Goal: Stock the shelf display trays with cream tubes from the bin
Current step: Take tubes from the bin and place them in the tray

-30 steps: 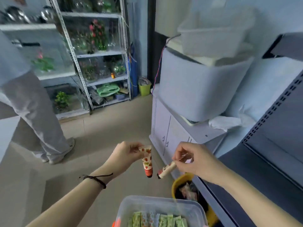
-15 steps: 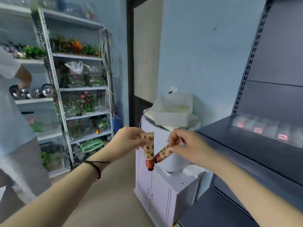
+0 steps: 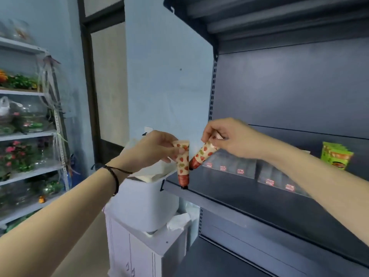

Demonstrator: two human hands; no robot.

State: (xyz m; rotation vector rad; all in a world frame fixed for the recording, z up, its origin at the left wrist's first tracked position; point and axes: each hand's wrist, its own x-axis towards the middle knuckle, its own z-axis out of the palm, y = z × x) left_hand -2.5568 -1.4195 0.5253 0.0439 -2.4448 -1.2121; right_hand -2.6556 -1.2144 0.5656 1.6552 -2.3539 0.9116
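Left tube [image 3: 182, 160], right tube [image 3: 203, 154] now at shelf [image 3: 259, 206]

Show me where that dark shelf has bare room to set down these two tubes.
Bare: the shelf strip between its front lip and the clear trays. Crowded: the left end, where the left hand and right hand hold the tubes, and the back right by the green packets.

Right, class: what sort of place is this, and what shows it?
Probably a small shop: a dark metal shelf holds clear display trays with red labels and a green packet, and the left hand and right hand each hold a cream tube.
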